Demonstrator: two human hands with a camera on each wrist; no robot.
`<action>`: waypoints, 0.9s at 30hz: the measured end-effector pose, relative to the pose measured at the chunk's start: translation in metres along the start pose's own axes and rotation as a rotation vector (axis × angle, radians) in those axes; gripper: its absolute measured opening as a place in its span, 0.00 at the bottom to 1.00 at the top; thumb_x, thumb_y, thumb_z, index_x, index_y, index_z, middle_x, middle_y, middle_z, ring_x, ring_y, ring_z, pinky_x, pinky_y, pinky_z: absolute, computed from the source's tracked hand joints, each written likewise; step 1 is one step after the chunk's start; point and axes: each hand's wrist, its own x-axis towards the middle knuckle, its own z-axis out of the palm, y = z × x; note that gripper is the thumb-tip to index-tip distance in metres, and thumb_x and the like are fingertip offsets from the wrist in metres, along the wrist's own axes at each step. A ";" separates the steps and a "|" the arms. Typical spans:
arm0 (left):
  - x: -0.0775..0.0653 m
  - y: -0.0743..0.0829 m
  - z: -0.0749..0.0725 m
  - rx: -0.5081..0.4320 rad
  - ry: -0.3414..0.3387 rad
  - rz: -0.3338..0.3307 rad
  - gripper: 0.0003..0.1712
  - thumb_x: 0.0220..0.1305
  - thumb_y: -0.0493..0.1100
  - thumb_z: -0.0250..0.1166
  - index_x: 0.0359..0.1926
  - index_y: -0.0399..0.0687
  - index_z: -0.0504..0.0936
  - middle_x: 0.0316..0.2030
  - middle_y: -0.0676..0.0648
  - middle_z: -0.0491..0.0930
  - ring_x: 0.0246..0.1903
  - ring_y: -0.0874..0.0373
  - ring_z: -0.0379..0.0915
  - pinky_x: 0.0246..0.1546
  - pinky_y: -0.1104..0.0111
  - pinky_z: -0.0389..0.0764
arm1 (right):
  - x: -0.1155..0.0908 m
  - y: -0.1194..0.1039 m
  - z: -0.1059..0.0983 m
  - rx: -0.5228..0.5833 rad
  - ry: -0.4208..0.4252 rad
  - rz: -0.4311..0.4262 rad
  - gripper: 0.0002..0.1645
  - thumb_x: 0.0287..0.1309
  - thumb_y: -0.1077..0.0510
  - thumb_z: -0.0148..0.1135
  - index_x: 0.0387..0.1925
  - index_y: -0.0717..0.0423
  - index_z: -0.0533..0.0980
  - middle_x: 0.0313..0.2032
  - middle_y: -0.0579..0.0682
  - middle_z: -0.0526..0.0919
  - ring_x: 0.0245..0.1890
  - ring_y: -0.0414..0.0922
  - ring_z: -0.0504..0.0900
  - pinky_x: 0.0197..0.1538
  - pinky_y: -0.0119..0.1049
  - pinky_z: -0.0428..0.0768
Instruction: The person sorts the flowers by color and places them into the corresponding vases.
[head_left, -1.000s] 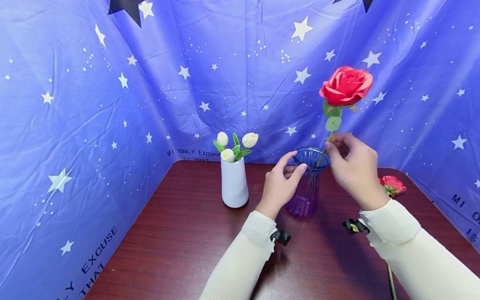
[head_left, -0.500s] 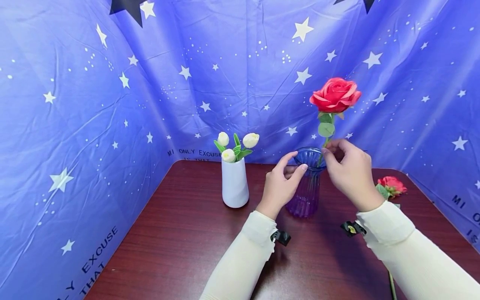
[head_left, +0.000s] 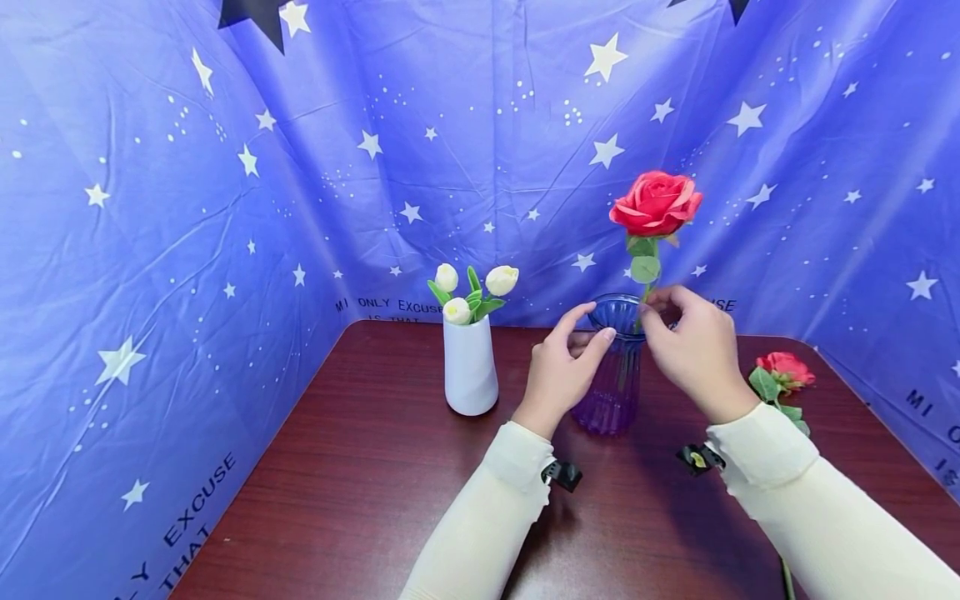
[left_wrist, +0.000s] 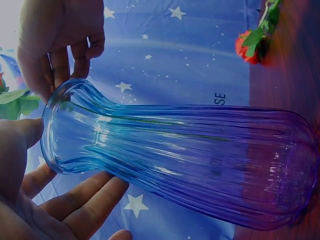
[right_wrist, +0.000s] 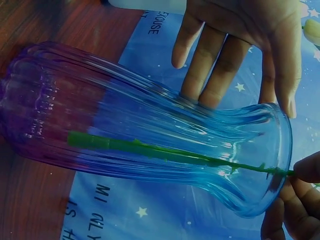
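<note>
A ribbed glass vase [head_left: 609, 400], blue at the top and purple below, stands upright on the table. My left hand [head_left: 558, 371] holds it at the flared rim, thumb and fingers on the rim and neck. Above the rim, my right hand [head_left: 696, 354] pinches the stem of a red rose [head_left: 656, 205]. The green stem [right_wrist: 165, 154] runs down inside the vase, and its lower end shows above the purple base in the right wrist view. A second red rose [head_left: 786, 368] lies on the table beyond the right forearm, its stem partly hidden by the sleeve.
Left of the glass vase, a white vase [head_left: 470, 371] holds white tulips [head_left: 501, 280] with green leaves. Both stand on a dark red wooden table [head_left: 360, 475]. A blue star-printed cloth [head_left: 495, 167] hangs close behind the table and along its sides.
My right hand has moved down and left with the rose, so the stem sits deeper in the glass vase. The left hand and the vase have stayed in place.
</note>
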 end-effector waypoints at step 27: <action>0.001 0.001 -0.001 -0.004 -0.007 -0.005 0.30 0.69 0.64 0.65 0.69 0.68 0.76 0.45 0.52 0.90 0.40 0.75 0.84 0.43 0.77 0.83 | -0.001 0.005 0.011 -0.065 -0.105 0.023 0.12 0.61 0.52 0.63 0.38 0.52 0.87 0.34 0.51 0.90 0.29 0.51 0.81 0.34 0.43 0.71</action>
